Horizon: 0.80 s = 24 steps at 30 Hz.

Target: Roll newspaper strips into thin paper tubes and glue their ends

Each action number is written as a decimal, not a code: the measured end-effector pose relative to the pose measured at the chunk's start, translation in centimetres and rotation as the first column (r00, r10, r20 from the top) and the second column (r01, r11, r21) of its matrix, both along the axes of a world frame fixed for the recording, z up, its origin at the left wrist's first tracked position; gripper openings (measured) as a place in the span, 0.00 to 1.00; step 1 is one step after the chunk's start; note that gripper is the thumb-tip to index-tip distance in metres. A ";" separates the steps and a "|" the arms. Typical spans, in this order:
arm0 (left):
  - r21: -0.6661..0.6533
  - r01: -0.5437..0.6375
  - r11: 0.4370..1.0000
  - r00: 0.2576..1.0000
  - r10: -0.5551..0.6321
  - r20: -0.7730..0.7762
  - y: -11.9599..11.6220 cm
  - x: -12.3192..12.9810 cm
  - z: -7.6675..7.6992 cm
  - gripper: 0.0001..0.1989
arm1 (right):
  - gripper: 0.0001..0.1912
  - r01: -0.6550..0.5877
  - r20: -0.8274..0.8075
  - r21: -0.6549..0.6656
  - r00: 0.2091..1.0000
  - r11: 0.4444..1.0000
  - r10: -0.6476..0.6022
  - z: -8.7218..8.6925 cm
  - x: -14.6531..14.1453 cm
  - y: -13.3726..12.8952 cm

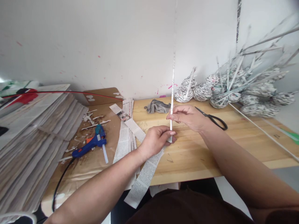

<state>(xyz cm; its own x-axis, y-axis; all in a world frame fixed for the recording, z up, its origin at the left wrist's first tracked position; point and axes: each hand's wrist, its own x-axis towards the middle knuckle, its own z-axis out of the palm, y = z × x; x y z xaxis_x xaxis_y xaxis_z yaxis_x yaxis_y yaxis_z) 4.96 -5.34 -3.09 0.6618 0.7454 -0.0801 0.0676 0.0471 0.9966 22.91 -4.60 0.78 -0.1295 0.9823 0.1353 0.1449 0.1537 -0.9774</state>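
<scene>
A thin white rolled paper tube stands upright in front of the wall, its top fading against the white. Around its lower end my left hand is closed, thumb pressed on the tube. My right hand pinches the same tube a little higher, between thumb and fingers. Under my left hand lies a long newspaper strip, which hangs over the table's front edge. More newspaper strips are piled just left of it. Behind my hands sits a crumpled grey cloth.
Black-handled scissors lie right of my right hand. Woven paper pieces with long tubes sticking out crowd the back right. On the left are a blue glue gun, paper scraps and a tall newspaper stack.
</scene>
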 end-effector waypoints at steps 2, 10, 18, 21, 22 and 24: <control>-0.004 -0.007 1.000 1.000 0.007 0.002 0.0 0.0 0.0 0.15 | 0.11 0.012 -0.031 0.000 0.999 1.000 -0.012 -0.3 0.0 0.1; 0.010 -0.013 1.000 1.000 0.013 -0.001 -0.1 0.0 0.0 0.15 | 0.13 -0.022 -0.037 -0.037 0.999 0.999 0.020 -0.4 0.3 0.2; -0.002 -0.049 0.999 0.999 0.049 0.020 0.0 0.0 0.4 0.14 | 0.17 -0.060 0.051 -0.091 0.997 0.994 0.065 0.8 0.1 -0.7; -0.007 -0.047 0.999 0.999 0.047 0.016 0.0 0.0 0.3 0.14 | 0.24 -0.113 0.073 -0.109 0.990 0.988 0.121 0.8 0.3 -0.7; -0.011 -0.048 0.999 0.999 0.048 0.013 0.0 0.0 0.3 0.14 | 0.25 -0.129 0.083 -0.107 0.987 0.986 0.138 0.8 0.4 -0.6; -0.011 -0.050 0.999 0.999 0.050 0.011 0.0 0.0 0.2 0.14 | 0.22 -0.153 0.108 -0.092 0.981 0.984 0.163 0.7 0.6 -0.5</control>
